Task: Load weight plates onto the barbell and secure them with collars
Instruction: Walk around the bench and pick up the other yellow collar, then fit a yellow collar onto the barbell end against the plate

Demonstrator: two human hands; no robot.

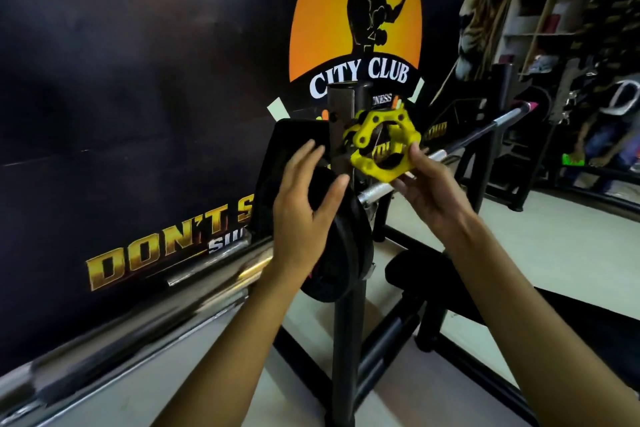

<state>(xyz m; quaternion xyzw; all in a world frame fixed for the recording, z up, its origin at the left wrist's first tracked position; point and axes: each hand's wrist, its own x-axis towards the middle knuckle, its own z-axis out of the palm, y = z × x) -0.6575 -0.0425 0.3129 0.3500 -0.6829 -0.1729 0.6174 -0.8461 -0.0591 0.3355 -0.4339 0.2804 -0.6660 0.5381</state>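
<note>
The yellow collar (379, 146) was up in the air, held by its lower right edge. The right hand (433, 194) pinched it there between the thumb and fingers. A second yellow part showed just behind the collar, but I could not tell if it was another collar. The collar was not on the barbell (485, 135). It was above the bar and just to the right of the black rack post (341, 121).

The left hand (304, 198) was to the left of the collar, a little lower. Its fingers were straight and spread apart, and it held nothing. It was right in front of the black weight plates (349, 246). I could not tell if it touched them.

The weight plates sat on the barbell, below the collar and beside the rack post. The silver bar ran from the plates up and away to the right, where its far end was pink.

A black bench pad (429, 274) was low on the right, over a pale floor (519, 236). A shiny, blurry metal bar (138, 319) lay low on the left. Behind it all was a dark wall with an orange "CITY CLUB" logo (356, 10).
</note>
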